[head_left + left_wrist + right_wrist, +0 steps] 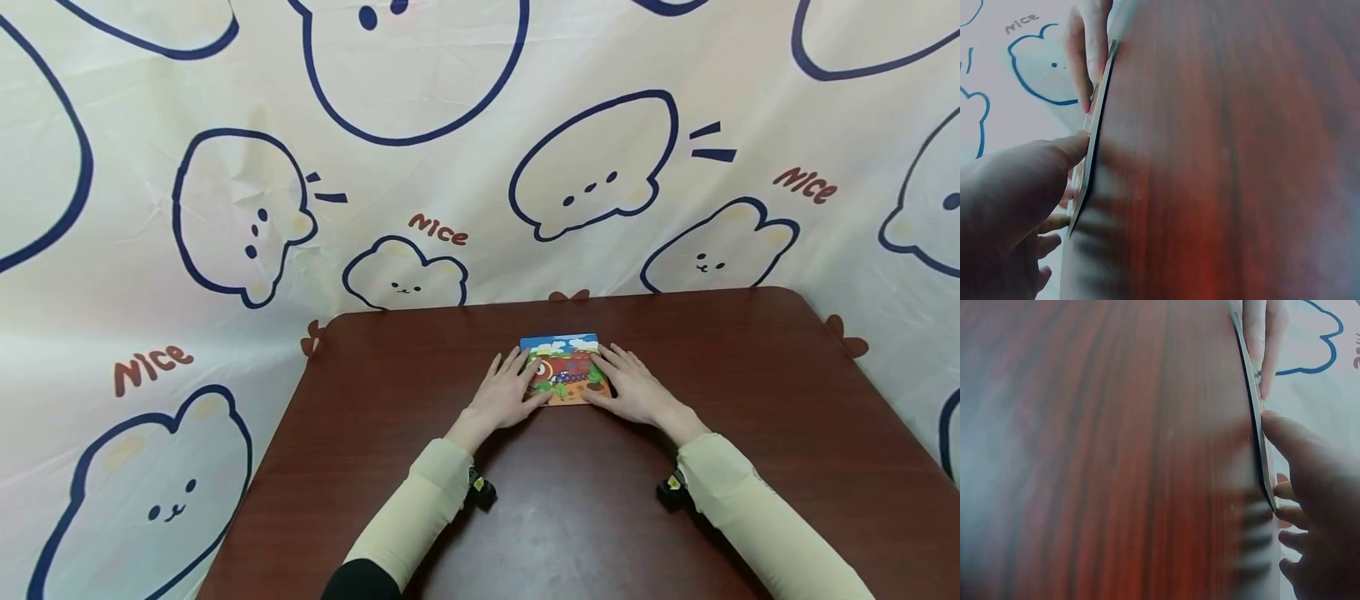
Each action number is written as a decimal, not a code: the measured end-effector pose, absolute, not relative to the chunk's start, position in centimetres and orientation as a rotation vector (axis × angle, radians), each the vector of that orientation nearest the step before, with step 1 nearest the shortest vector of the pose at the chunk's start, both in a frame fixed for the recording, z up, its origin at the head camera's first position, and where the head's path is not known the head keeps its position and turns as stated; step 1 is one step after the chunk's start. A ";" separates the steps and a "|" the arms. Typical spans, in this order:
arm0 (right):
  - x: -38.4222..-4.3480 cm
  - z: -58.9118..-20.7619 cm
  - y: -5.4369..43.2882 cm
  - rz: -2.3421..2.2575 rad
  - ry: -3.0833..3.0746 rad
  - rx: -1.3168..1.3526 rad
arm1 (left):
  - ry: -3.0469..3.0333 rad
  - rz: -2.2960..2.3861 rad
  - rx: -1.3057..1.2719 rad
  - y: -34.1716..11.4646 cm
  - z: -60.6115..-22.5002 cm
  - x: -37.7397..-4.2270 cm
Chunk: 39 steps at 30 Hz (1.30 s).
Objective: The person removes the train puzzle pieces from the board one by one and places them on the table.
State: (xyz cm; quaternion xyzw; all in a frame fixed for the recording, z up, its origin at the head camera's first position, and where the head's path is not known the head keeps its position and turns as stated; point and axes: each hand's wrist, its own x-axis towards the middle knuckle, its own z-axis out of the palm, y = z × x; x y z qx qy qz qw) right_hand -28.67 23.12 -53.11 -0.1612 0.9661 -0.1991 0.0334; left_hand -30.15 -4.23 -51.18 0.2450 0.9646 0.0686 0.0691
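A thin square board (564, 368) with a bright cartoon picture lies flat on the brown table, blue with clouds along the top and orange along the bottom. My left hand (501, 395) rests on its left side, fingers spread and fairly straight, the thumb on the near left corner. On the opposite side my right hand (636, 390) touches the board in the same way. From the left wrist, the board's edge (1099, 119) shows as a thin strip under the left thumb (1072, 149). In the right wrist view the right thumb (1282, 428) touches the near edge.
The dark brown table (750, 358) has rounded far corners. Behind and beside it hangs a pale cloth (480, 183) printed with blue-outlined bears and "Nice". Small black devices (482, 490) are strapped to both wrists.
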 end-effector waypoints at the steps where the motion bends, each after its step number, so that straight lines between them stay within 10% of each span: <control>1: -28.7 -53.1 23.0 -0.609 2.972 -0.501 | 2.901 0.219 0.731 -4.5 -51.2 -30.1; 39: -27.1 -53.6 17.7 -0.592 2.977 -0.634 | 2.892 0.544 0.656 -10.8 -52.4 -27.5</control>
